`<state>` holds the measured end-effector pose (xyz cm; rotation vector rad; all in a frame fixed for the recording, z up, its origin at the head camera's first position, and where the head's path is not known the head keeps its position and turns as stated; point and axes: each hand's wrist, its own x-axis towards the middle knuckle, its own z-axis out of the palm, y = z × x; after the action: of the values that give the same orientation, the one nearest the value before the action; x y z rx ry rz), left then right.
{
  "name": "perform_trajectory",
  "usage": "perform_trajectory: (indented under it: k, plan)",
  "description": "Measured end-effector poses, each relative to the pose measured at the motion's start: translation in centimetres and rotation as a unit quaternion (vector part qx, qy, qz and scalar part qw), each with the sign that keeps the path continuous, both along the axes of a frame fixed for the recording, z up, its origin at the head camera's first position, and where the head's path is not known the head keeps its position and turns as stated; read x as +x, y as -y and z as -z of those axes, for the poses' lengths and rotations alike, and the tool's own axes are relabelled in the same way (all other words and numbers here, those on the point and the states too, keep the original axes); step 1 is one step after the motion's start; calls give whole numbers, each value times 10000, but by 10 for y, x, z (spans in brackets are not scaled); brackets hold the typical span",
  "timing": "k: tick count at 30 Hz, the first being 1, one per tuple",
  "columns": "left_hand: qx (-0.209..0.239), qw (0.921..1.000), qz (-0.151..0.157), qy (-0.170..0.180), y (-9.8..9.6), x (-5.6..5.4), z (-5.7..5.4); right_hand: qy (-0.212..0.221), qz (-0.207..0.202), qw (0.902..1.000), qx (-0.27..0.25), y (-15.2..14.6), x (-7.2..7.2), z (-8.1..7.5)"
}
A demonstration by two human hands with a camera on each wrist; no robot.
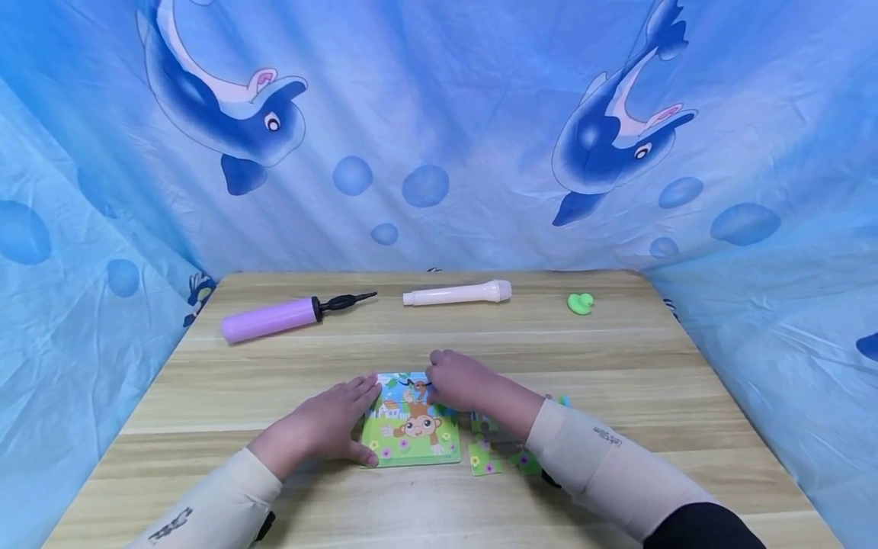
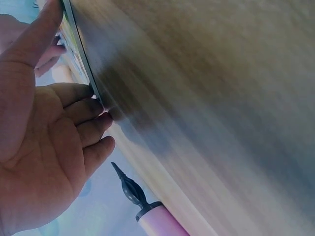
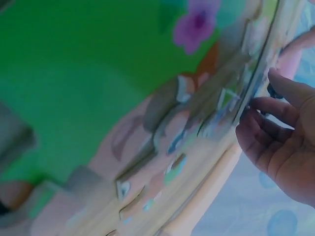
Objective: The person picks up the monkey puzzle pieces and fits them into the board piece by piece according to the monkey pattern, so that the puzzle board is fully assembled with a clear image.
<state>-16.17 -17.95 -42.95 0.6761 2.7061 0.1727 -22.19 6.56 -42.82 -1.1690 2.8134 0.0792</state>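
A jigsaw puzzle (image 1: 414, 438) with a monkey, a house and flowers lies on the wooden table. Along its left edge rests my left hand (image 1: 334, 418), fingers extended and thumb near the lower left corner; the left wrist view shows this hand (image 2: 54, 132) against the board's edge. My right hand (image 1: 461, 381) is at the puzzle's upper right corner, its fingers bent. In the right wrist view the fingertips of that hand (image 3: 280, 132) meet the board, and whether they pinch a piece is hidden. Loose puzzle pieces (image 1: 484, 458) lie right of the board, partly under my right forearm.
Towards the back of the table lie a purple hand pump (image 1: 270, 319) with a black nozzle, a pale pink microphone-shaped stick (image 1: 456, 294) and a small green toy duck (image 1: 580, 304). A blue dolphin-print curtain (image 1: 439, 114) hangs behind the table and along its sides.
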Motion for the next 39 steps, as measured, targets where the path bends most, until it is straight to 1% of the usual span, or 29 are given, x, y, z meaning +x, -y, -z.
perform_trajectory:
  k: [3,7,10,15,18,22,26,29,32,39]
  plan:
    - [58,10000,-4,-3,1,1,1,245,-20,9996,-118,-7,-1,-2]
    - [81,10000,-25,-6,2,1,1,686,31,9967,-429,-19,-2,-7]
    - [90,10000,-30,4,2,1,1,810,119,9945,-648,-30,-4,-9]
    - [110,9999,-20,6,2,1,-1,643,174,9949,-751,-54,-6,-15]
    - [130,9999,-32,15,2,1,-1,610,235,9960,-616,-69,-5,-19]
    - [154,9999,-62,18,2,1,-1,701,514,9959,-266,-84,3,-20]
    - [203,9998,-73,28,3,1,0,925,717,9931,-48,-93,13,-14]
    - [249,9996,-93,75,4,2,1,958,675,9931,-44,-98,20,-8]
    - [279,9995,-114,126,4,2,0,824,554,9950,-103,-100,25,-3]
    - [336,9993,-120,130,4,4,-1,395,115,9990,-143,-103,25,4]
